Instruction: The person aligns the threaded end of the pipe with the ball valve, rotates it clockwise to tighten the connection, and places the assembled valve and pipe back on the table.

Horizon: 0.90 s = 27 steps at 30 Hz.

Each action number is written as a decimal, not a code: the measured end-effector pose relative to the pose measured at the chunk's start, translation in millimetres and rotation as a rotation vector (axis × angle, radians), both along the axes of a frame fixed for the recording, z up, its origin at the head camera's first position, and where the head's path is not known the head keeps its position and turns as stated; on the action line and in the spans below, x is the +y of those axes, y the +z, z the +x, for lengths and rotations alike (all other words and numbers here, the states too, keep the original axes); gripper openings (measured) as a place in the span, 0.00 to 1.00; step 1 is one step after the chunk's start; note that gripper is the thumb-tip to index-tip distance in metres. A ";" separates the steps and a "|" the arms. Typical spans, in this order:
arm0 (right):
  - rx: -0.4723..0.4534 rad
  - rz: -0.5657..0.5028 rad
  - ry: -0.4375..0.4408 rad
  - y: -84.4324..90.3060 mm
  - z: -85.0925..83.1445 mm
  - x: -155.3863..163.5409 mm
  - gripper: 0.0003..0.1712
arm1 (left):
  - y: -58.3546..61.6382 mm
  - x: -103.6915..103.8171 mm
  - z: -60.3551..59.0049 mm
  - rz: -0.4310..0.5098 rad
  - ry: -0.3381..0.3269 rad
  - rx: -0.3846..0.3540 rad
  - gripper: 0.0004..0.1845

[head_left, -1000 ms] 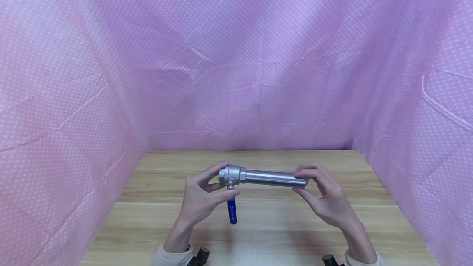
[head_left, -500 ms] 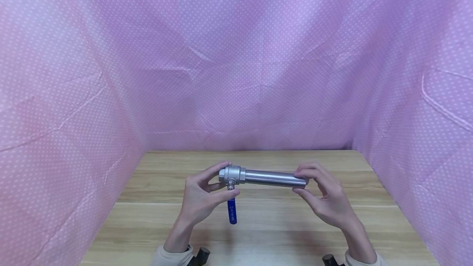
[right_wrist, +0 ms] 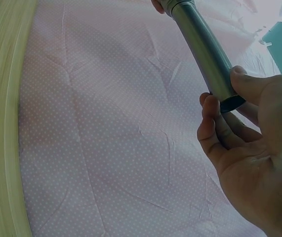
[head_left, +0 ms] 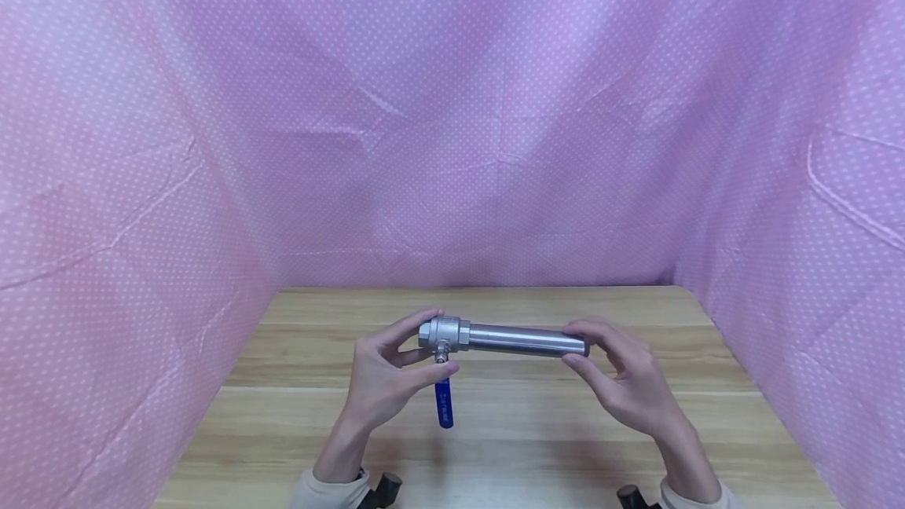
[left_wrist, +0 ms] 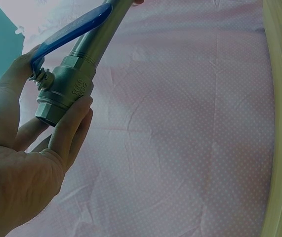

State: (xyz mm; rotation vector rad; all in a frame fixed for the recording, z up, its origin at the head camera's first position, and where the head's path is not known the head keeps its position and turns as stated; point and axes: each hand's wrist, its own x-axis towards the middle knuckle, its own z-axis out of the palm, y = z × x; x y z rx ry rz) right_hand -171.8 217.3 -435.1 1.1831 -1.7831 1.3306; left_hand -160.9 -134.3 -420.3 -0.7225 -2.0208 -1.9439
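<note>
My left hand (head_left: 385,379) grips a silver ball valve (head_left: 445,332) by its body, with the thumb near the stem. The valve's blue lever (head_left: 444,405) points toward me in the head view; in the left wrist view the lever (left_wrist: 74,30) angles alongside the pipe. A smooth steel pipe (head_left: 519,339) extends rightward from the valve's hex end, joined at a threaded part. At the pipe's far end my right hand (head_left: 636,383) pinches it between thumb and fingers. In the right wrist view the pipe's (right_wrist: 205,52) end looks dark and hollow.
Valve and pipe are held above a light wooden table (head_left: 509,446). Pink dotted cloth (head_left: 452,140) hangs at the back and on both sides. Dark wrist-mounted devices (head_left: 385,489) show near the bottom edge.
My right hand's fingers have shifted slightly on the pipe's end, with the thumb a little higher and farther right. The left hand and valve stay put.
</note>
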 end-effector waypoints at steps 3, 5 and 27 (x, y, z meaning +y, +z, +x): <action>0.005 0.006 -0.032 0.4 0.0 -0.2 0.18 | 0.1 0.5 0.0 -0.005 0.004 -0.001 0.36; -0.001 0.011 -0.050 0.7 0.3 0.0 0.18 | 0.2 0.7 -0.2 -0.006 0.005 -0.001 0.36; -0.049 0.065 0.008 4.0 3.9 0.5 0.32 | -0.6 1.5 -0.3 -0.013 0.001 -0.002 0.36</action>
